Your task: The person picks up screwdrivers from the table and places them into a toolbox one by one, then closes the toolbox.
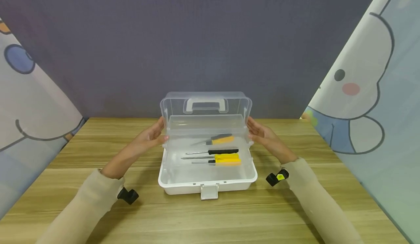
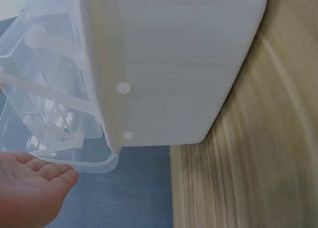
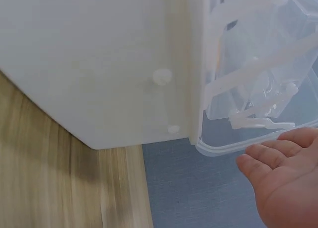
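A white toolbox (image 1: 183, 190) stands on the table with its clear lid (image 1: 175, 109) raised and leaning back. Below the lid, a translucent inner tray (image 1: 190, 122) is lifted on white hinge arms (image 2: 49, 94). Inside the box lie several screwdrivers (image 1: 224, 151) with yellow or black handles, some seen hazily through the tray. My left hand (image 1: 152, 132) is at the left side, thumb near the tray's edge, straight fingers against the lid's rim. At the right side my right hand (image 1: 260, 131) mirrors it, its extended fingers by the lid's rim (image 3: 223, 148).
The toolbox rests on a wood-grain table (image 1: 131, 215), near its back edge. Behind rises a dark grey panel (image 1: 210, 47). Cartoon-printed sheets flank the table at left and right. A white latch (image 1: 209, 192) hangs at the box front.
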A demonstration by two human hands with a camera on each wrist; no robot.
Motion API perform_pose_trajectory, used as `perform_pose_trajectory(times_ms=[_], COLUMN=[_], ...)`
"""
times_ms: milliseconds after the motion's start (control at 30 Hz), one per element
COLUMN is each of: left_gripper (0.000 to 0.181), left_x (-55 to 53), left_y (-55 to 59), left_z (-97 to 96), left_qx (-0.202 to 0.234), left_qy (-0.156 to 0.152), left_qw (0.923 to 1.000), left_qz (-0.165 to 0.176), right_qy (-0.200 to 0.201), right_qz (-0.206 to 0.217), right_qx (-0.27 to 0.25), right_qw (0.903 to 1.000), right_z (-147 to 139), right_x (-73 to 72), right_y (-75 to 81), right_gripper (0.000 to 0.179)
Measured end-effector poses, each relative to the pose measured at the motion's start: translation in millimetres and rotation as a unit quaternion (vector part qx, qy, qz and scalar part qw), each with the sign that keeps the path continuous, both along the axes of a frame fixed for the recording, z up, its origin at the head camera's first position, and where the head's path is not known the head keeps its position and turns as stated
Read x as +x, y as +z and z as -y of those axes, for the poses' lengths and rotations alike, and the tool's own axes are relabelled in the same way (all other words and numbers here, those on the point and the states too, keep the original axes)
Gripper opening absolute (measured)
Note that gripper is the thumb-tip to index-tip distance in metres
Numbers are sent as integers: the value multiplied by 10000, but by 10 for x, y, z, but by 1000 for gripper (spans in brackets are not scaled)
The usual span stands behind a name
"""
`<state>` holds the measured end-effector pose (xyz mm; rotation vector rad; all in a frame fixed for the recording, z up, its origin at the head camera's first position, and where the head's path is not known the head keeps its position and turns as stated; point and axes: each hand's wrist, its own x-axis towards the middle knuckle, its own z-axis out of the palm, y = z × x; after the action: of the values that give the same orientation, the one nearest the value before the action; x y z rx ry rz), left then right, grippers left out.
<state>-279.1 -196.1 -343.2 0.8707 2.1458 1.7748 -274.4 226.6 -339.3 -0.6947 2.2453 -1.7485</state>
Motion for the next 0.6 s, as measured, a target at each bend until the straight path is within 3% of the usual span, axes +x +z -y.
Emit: perform_pose_trajectory(times_ms=[267, 500, 600], left_gripper=[81, 80, 80], left_x=[95, 166, 177], left_y=[18, 29, 31], left_z=[25, 38, 31], left_qx=[-258, -408, -463], left_qy=[120, 207, 236], left_qw=[9995, 9990, 9986], left_qz=[116, 13, -68], right_qy=[77, 44, 28], right_qz=[-170, -60, -208], right_qx=[188, 189, 147], right_qw=[9996, 9998, 9997], right_z=[-7, -1, -2], right_x=[62, 128, 140], right_y=[13, 28, 28], right_gripper=[69, 69, 68])
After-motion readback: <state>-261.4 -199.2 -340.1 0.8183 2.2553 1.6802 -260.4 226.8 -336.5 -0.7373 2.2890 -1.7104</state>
